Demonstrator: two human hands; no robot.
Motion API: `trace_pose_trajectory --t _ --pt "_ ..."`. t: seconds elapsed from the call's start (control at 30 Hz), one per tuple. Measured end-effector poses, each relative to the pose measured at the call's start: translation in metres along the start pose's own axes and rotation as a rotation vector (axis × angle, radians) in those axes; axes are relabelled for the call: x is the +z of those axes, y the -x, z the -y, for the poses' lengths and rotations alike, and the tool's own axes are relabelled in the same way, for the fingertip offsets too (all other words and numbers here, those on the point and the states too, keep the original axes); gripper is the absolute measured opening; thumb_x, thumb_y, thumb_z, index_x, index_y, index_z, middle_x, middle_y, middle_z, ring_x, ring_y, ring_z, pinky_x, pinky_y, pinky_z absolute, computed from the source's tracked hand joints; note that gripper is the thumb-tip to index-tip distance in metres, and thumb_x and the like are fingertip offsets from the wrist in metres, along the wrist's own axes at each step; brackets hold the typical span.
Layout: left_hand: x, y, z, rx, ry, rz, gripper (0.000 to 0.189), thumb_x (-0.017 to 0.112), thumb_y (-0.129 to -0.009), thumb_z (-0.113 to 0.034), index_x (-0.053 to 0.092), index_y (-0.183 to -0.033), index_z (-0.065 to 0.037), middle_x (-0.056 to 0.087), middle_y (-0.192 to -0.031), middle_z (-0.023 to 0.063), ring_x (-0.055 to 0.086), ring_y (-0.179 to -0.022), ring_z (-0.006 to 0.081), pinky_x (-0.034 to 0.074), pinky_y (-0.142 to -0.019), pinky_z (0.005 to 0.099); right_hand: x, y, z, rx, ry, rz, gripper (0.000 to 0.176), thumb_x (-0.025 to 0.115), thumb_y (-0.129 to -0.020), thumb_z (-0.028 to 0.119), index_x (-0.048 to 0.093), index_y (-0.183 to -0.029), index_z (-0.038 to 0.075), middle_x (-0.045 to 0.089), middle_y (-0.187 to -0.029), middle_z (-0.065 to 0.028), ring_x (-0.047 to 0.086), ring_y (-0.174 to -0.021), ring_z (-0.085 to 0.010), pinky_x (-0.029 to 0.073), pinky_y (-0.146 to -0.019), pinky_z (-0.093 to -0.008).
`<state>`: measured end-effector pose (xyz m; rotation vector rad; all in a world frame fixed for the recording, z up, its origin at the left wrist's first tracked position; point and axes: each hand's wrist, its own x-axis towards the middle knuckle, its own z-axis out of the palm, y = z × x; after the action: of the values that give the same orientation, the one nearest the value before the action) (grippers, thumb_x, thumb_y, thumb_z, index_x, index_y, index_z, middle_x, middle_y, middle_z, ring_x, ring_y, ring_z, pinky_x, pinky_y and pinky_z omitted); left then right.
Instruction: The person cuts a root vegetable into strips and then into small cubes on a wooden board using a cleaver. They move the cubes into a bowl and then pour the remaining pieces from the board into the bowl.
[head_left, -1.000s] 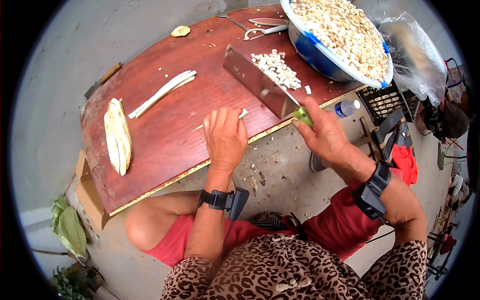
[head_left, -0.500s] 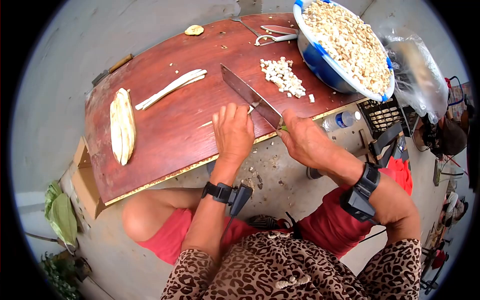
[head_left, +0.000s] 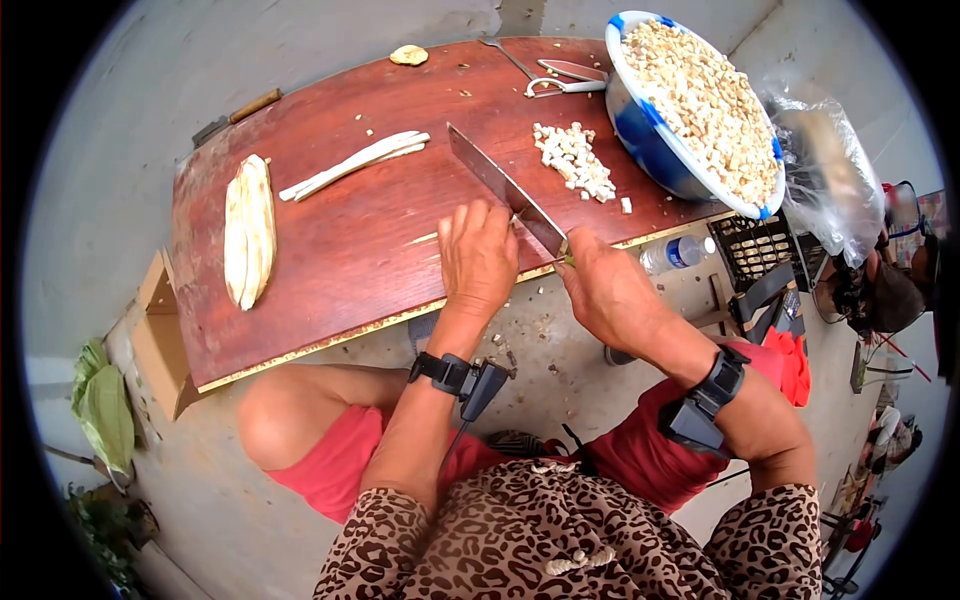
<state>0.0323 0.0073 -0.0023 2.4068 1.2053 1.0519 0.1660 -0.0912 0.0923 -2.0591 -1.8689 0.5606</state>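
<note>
My right hand (head_left: 608,290) grips the handle of a cleaver (head_left: 507,193), whose broad blade stands on edge over the red-brown board and points away to the left. My left hand (head_left: 480,255) is beside the blade, fingers curled down on a pale vegetable strip that they mostly hide. A thin pale tail (head_left: 424,238) shows left of that hand. Right of the blade is a small pile of pale diced cubes (head_left: 575,160). Longer cut strips (head_left: 357,165) lie to the left, and a thick peeled piece (head_left: 249,233) with lengthwise cuts rests farther left.
A blue-and-white basin (head_left: 650,145) heaped with diced cubes stands at the board's (head_left: 330,270) right end. A peeler (head_left: 565,86), a fork (head_left: 508,58), a round slice (head_left: 408,55) and a wooden-handled tool (head_left: 255,106) lie along the far edge. A plastic bottle (head_left: 678,254) is below the right edge.
The view has shifted slightly, so the board and basin appear moved. The left fingers now sit close against the blade, and less of the strip shows between. Both hands keep their holds.
</note>
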Motion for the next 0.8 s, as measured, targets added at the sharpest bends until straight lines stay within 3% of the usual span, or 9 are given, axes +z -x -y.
trace_pose_trajectory --t 0.3,0.8 --pt "-0.004 -0.002 -0.002 0.005 0.025 0.002 0.011 0.066 -0.077 -0.005 0.064 -0.087 -0.006 0.057 -0.085 0.0081 0.054 -0.086 0.0289 0.039 -0.078 0.0403 -0.009 -0.009 0.003 -0.008 0.092 0.102 0.017 0.054 -0.092 0.011 0.045 -0.093 -0.003 0.062 -0.084 -0.0294 0.062 -0.077 -0.0482 0.049 -0.067 -0.0524" --pt "-0.004 0.003 -0.002 -0.017 -0.003 0.022 0.017 0.064 -0.076 -0.003 0.063 -0.092 -0.003 0.056 -0.092 0.0124 0.052 -0.092 0.0318 0.039 -0.081 0.0427 -0.004 -0.008 -0.001 0.012 -0.039 0.027 0.022 0.058 -0.092 0.012 0.041 -0.095 -0.001 0.06 -0.078 -0.0322 0.059 -0.077 -0.0512 0.046 -0.066 -0.0549"
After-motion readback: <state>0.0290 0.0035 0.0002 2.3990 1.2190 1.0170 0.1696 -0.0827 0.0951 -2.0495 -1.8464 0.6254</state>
